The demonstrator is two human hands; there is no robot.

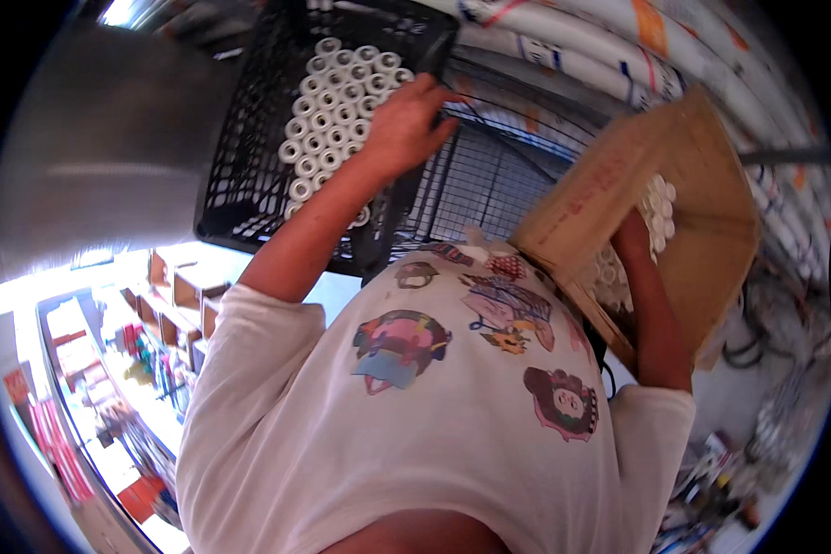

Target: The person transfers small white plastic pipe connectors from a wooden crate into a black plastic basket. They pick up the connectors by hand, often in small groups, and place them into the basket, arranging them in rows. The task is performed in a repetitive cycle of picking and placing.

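Dozens of small white rolls (337,111) are standing packed on end in a black plastic crate (240,157), and we are resting our left hand (404,125) against their right-hand edge, fingers spread loosely over the crate's rim near its upper right corner, gripping nothing that we can make out. More of the same white rolls (657,205) are sitting in a brown cardboard box (702,222) tilted open toward us on the right. Our right hand (630,231) is reaching into that box among the rolls; the box flap is hiding the fingers, so we cannot tell whether they are holding a roll.

Between crate and box a black wire mesh rack (499,175) is showing, and long white wrapped tubes (619,55) are lying stacked above it along the top right. A grey metal surface (102,148) is rising to the left of the crate. Our white printed shirt (434,406) is filling the lower middle. Far below on the left, shelves of coloured goods (129,369) are lining an aisle.

The crate's near rim and the box's flap are crowding both arms; the only open gap is lying over the mesh between them.
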